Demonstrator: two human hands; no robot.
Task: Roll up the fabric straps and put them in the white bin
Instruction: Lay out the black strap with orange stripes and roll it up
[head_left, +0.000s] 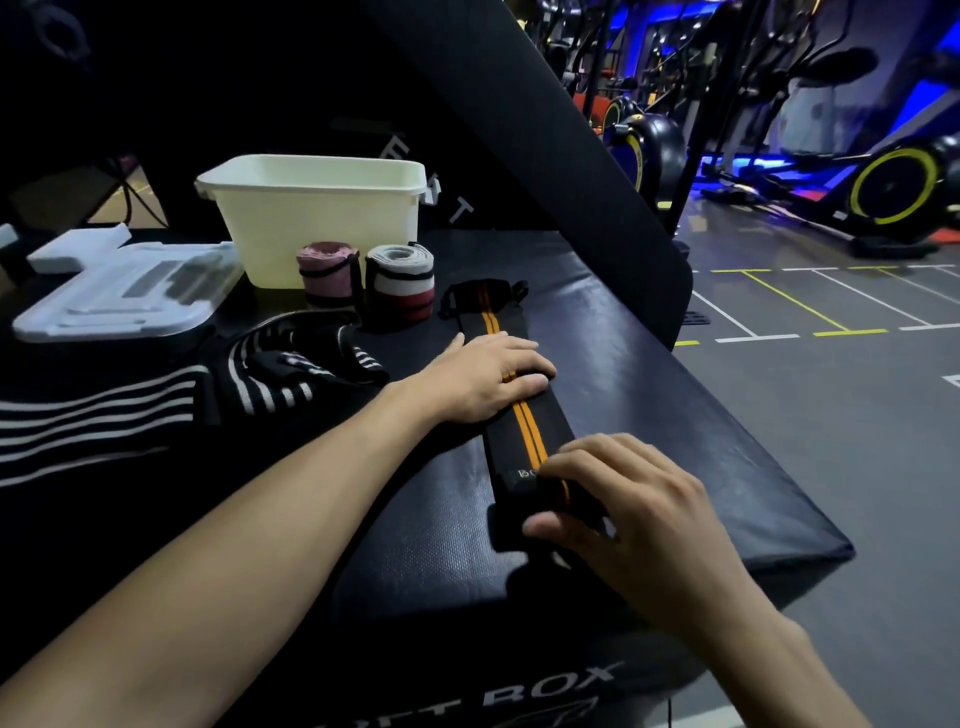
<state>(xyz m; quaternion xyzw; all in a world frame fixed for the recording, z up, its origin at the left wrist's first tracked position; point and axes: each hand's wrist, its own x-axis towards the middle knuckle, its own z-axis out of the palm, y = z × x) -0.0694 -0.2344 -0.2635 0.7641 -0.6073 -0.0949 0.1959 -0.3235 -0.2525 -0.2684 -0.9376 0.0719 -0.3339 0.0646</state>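
Note:
A black fabric strap with two orange stripes (524, 431) lies stretched flat on the black padded box (675, 415). My left hand (483, 376) presses flat on its middle, fingers spread. My right hand (618, 499) pinches the strap's near end, which is folded over in a first turn. Two rolled straps stand in front of the white bin (317, 208): a pink one (328, 275) and a white, red and black one (400, 280). Loose black straps with white stripes (280, 369) lie in a heap to the left.
A clear plastic lid (124, 296) lies left of the bin. A black slanted pad (545, 130) rises behind the box. The box's right edge drops to the gym floor (831, 364), where exercise bikes (893, 187) stand.

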